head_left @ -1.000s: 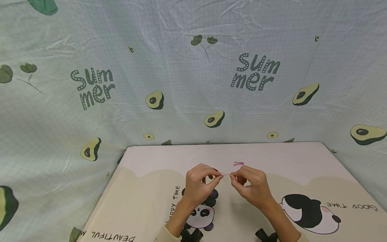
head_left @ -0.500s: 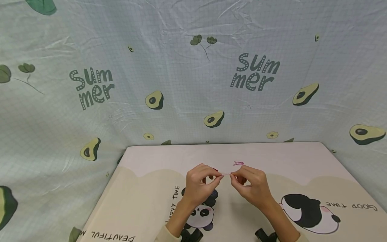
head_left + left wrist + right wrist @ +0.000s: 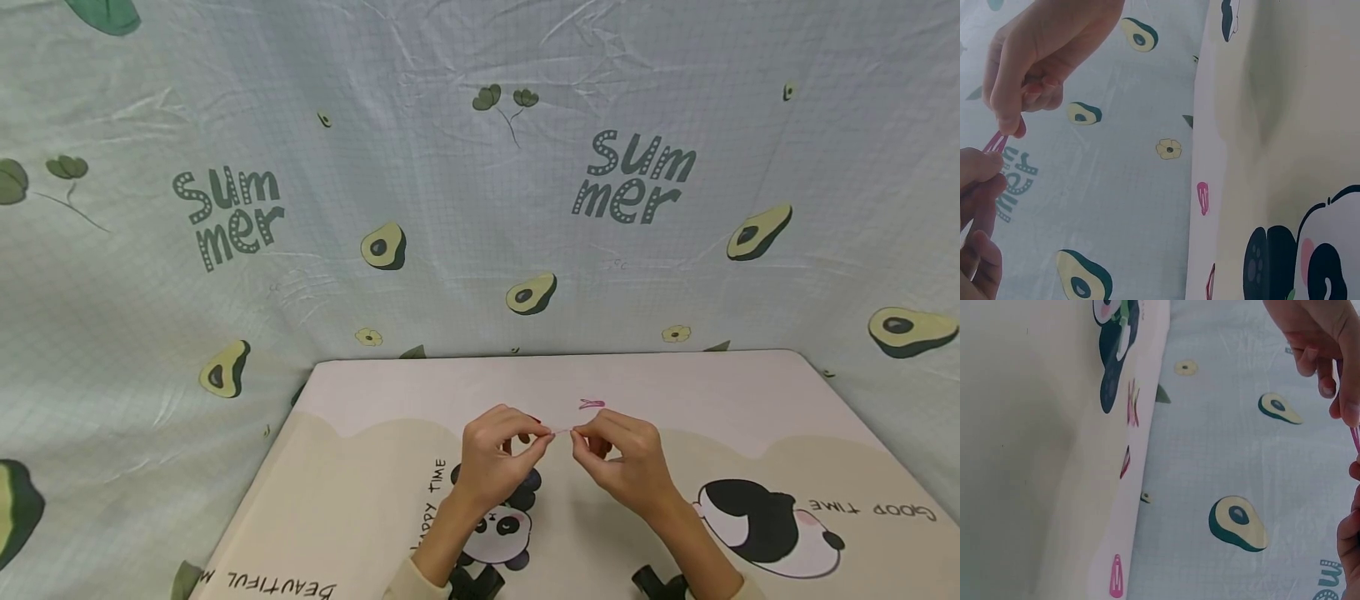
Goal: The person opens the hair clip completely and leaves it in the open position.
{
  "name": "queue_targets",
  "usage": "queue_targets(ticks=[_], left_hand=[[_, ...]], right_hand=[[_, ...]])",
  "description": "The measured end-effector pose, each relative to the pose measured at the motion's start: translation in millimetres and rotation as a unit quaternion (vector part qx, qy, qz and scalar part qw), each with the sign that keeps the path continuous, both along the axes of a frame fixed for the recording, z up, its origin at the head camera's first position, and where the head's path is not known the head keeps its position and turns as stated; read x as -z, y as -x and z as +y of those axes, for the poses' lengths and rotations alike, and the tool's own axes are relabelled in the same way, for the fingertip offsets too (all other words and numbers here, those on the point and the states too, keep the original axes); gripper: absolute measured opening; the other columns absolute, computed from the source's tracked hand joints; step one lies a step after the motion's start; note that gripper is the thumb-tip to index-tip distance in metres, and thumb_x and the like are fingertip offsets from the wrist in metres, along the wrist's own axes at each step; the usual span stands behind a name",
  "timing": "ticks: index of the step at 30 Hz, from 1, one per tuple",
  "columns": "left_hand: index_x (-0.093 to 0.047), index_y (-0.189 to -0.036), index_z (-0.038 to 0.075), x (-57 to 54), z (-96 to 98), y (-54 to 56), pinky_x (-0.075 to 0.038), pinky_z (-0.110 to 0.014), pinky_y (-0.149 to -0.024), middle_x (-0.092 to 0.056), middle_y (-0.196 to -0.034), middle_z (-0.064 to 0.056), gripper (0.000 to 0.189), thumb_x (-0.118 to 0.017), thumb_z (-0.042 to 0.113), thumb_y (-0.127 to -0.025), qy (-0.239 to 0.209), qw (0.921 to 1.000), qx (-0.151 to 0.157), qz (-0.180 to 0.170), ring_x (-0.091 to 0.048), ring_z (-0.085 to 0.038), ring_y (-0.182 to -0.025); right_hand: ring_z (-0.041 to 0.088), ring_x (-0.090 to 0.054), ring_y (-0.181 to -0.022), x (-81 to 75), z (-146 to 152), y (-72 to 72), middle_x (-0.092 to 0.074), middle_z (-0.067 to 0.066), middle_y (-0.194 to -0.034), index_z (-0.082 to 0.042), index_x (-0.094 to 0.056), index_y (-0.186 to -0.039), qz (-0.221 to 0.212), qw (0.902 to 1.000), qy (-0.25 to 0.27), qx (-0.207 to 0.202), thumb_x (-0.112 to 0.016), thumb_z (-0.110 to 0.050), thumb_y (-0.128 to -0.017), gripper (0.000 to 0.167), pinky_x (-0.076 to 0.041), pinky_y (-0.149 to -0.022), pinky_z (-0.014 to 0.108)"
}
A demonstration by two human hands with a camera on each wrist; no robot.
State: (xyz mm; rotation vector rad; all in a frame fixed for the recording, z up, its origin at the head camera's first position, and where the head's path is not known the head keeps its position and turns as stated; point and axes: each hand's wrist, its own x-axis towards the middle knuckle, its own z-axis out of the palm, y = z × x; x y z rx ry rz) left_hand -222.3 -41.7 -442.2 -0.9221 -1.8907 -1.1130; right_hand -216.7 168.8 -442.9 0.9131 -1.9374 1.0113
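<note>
Avocado-print backdrop (image 3: 450, 183) behind table (image 3: 360, 500). Your left hand (image 3: 486, 465) and right hand (image 3: 632, 460) pinch one pink clip (image 3: 996, 143) between them; left wrist view shows its slots, head view only a sliver.

Both arms fwd from bottom of head view, angled in, apart. L forearm (image 3: 446, 537) runs up-right, R forearm (image 3: 693, 542) up-left; pale cuffs at bottom, L sleeve (image 3: 415, 583) & R sleeve (image 3: 752, 590). L hand (image 3: 495, 458) & R hand (image 3: 632, 462) raised approx. same ht, mirrored, fingertips facing, small gap btwn, not touching. L: thumb (image 3: 534, 452) + idx in pinch. R: same pinch, other fingers bent twd palm. L wrist view: R hand up top, pointing down; L hand partly cut off at left edge. R wrist view: L hand upper right; R hand mostly out of frame, lower right.
</note>
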Motion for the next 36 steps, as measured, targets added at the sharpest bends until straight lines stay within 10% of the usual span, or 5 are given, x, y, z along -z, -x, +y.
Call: queue_targets(ticks=[36], left_hand=[[-0.082, -0.086, 0.013, 2.0, 0.1, 0.2, -0.041, -0.009, -0.054, -0.076, -0.076, 0.003, 0.011, -0.084, 0.004, -0.081, 0.003, 0.9997, -0.022, -0.004, -0.060, -0.009, -0.066]], right_hand=[[0.003, -0.051, -0.059, -2.4, 2.3, -0.1, -0.061, -0.007, -0.067, -0.013, -0.074, -0.082, 0.010, 0.9996, -0.019, 0.021, -0.085, 0.008, -0.067, 0.028, -0.047, -0.057, 0.012]])
